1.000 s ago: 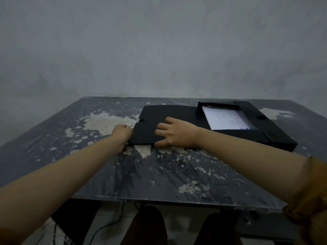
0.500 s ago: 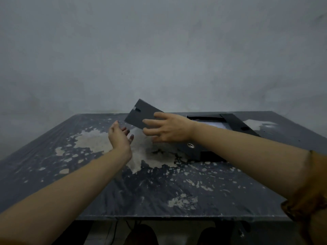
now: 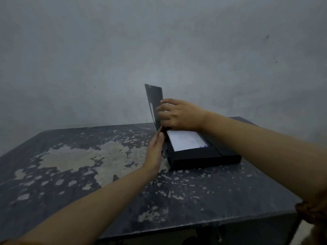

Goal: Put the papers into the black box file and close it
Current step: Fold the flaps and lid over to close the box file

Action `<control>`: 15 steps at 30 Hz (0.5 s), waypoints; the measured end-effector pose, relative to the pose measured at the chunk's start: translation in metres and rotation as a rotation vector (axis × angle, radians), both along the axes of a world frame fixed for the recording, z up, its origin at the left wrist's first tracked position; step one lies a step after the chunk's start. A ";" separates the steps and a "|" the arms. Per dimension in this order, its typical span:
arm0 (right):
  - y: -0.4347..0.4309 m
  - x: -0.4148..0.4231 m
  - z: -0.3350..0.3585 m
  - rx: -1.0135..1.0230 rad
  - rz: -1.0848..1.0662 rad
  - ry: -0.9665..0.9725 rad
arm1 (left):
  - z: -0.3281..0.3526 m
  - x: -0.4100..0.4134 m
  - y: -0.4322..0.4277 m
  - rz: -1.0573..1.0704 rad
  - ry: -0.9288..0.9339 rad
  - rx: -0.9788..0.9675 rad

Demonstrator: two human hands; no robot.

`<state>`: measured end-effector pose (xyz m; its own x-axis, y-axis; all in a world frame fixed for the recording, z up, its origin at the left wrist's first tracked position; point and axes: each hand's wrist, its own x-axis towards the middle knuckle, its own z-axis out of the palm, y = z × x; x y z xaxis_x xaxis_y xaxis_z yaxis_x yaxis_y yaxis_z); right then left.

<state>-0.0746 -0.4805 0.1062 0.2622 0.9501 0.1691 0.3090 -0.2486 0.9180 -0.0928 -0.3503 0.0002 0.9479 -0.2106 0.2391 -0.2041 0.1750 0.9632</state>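
The black box file (image 3: 198,159) lies on the worn dark table (image 3: 88,174), right of centre. White papers (image 3: 186,140) lie flat inside its tray. Its lid (image 3: 153,101) stands almost upright along the tray's left side. My right hand (image 3: 177,114) grips the lid from the right, fingers curled over its edge. My left hand (image 3: 155,151) is flat and open, fingers together, pressed against the file's left side near the hinge.
A bare grey wall (image 3: 159,50) rises just behind the table. The table's front edge (image 3: 194,225) runs below my arms. An orange band (image 3: 307,211) sits on my right forearm.
The lid went from lying flat on the table to nearly vertical, lifted by my right hand. My left hand moved right to the file's left side.
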 end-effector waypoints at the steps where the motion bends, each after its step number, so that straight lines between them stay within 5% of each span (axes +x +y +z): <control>1: -0.011 -0.001 0.000 0.028 -0.023 0.010 | -0.003 -0.001 -0.004 -0.027 -0.063 0.076; 7: -0.074 -0.016 -0.019 0.295 -0.184 0.064 | -0.031 0.014 -0.013 -0.026 -0.338 0.558; 15: -0.132 -0.032 -0.076 0.647 -0.254 0.202 | -0.049 0.020 -0.028 -0.012 -0.488 0.759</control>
<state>-0.1066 -0.6129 0.0303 0.5473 0.5816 0.6019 0.3176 -0.8097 0.4935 -0.0732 -0.3782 -0.0488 0.7742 -0.4851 0.4065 -0.6225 -0.4675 0.6276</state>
